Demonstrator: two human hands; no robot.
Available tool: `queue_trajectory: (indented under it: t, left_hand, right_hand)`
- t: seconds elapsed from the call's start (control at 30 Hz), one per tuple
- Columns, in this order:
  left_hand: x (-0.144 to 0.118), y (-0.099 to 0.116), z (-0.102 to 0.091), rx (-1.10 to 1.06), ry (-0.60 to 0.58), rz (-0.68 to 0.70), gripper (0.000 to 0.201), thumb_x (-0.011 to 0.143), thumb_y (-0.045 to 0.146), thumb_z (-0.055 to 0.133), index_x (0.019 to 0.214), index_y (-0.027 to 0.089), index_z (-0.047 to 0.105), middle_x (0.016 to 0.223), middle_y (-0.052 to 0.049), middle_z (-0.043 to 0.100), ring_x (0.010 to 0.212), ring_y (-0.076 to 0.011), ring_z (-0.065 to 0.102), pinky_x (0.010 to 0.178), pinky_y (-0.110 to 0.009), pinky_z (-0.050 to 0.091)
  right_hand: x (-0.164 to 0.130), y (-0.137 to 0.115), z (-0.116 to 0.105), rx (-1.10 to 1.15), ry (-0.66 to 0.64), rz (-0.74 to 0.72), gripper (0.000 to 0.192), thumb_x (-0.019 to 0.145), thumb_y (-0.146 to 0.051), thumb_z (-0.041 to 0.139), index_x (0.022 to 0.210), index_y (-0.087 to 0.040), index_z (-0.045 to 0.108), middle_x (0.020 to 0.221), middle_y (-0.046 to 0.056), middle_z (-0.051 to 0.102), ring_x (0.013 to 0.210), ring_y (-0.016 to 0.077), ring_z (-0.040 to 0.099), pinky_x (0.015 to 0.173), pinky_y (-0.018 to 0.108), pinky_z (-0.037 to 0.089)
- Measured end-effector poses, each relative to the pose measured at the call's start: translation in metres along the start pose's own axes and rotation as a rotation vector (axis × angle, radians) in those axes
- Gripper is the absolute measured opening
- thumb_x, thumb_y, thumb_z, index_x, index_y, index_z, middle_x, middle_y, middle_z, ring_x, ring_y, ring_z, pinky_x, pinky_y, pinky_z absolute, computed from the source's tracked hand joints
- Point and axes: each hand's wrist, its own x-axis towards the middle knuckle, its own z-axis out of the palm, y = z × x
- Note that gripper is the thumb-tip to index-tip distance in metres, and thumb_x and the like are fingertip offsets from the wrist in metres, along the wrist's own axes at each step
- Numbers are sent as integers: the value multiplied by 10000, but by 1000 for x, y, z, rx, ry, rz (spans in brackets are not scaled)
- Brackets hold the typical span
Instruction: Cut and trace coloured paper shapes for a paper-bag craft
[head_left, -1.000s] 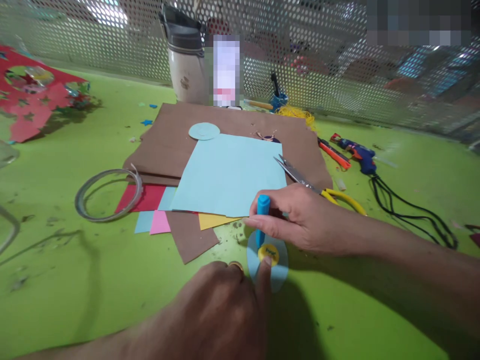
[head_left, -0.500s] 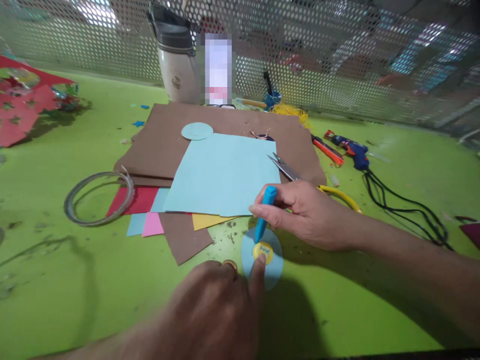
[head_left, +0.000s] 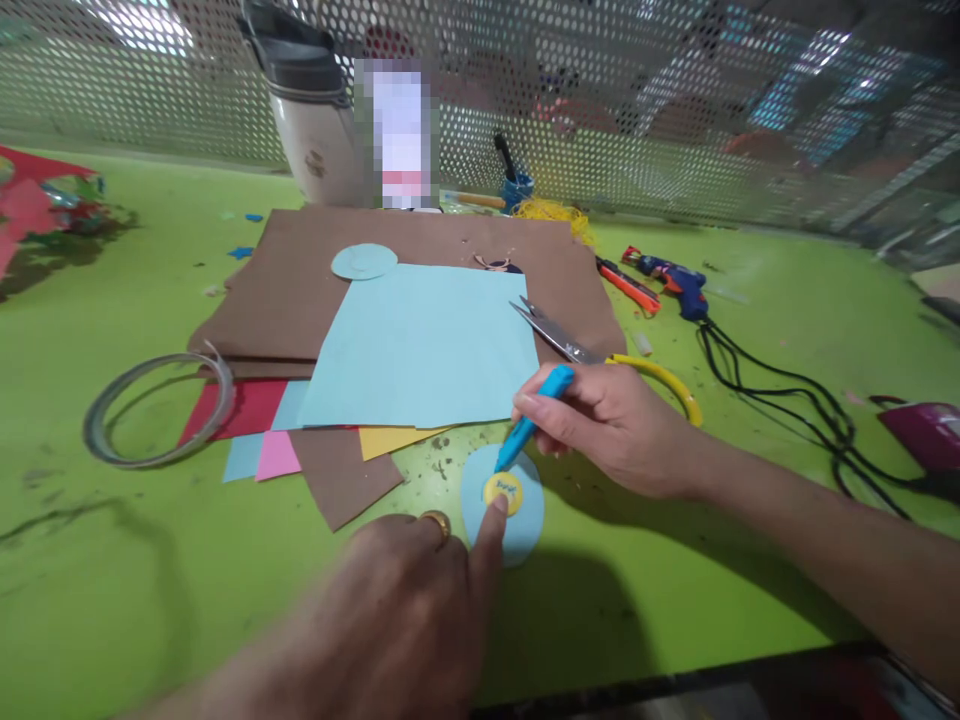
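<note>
My right hand pinches a blue marker, tilted with its top to the right. Its lower end is at the upper edge of a small yellow disc with blue writing. Under the disc lies a rounded light-blue paper piece. With its index finger stretched out, my left hand presses on the disc; the other fingers are curled and hold nothing visible. Scissors with yellow handles rest just beyond my right hand, partly hidden by it, their blades over a light-blue sheet.
Brown sheets and coloured paper scraps lie under the blue sheet. A tape ring is at the left, a white bottle at the back. A red cutter and a corded glue gun lie at the right.
The whole view has shifted, so things appear further left. The marker leans more to the right in my right hand. My left fingertip stays on the yellow disc.
</note>
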Motion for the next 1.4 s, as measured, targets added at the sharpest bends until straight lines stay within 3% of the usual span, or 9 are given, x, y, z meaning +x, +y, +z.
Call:
queue_trajectory:
  t: [0.27,0.7,1.07,1.3,1.4]
  left_hand:
    - [5,-1,-3,76,117,31,788,703,79,466,1409,-43,139,631,-25,594,504,-171,483,472,-312,351]
    - [9,-2,-1,99,215,0,684,728,18,384,1395,-11,237,603,-23,573,474,-175,457,455,-317,326]
    - [7,-5,-10,111,145,22,677,715,-16,387,1381,1,269,601,-13,557,452,-176,467,400,-311,330]
    - [15,-8,-10,64,297,79,536,730,19,381,1264,-34,406,523,-10,527,388,-170,449,351,-299,312]
    - [13,-8,-10,58,257,88,570,725,28,398,1293,-20,383,553,-22,552,402,-177,466,368,-306,333]
  right_hand:
    - [-7,6,0,124,27,46,327,927,-422,472,784,-152,587,639,-8,569,555,99,521,532,216,439]
    - [-12,12,-3,150,77,51,312,918,-397,489,751,-153,587,595,-11,572,528,97,529,502,206,448]
    - [-32,11,5,53,202,2,302,931,-373,482,746,-161,591,610,-19,569,514,90,538,483,207,436]
    - [-45,7,14,-13,315,-13,255,929,-348,490,785,-164,592,624,-19,584,521,93,563,479,206,425]
    - [-51,4,19,-66,362,-39,222,929,-304,494,786,-164,591,608,-29,576,505,81,542,483,201,417]
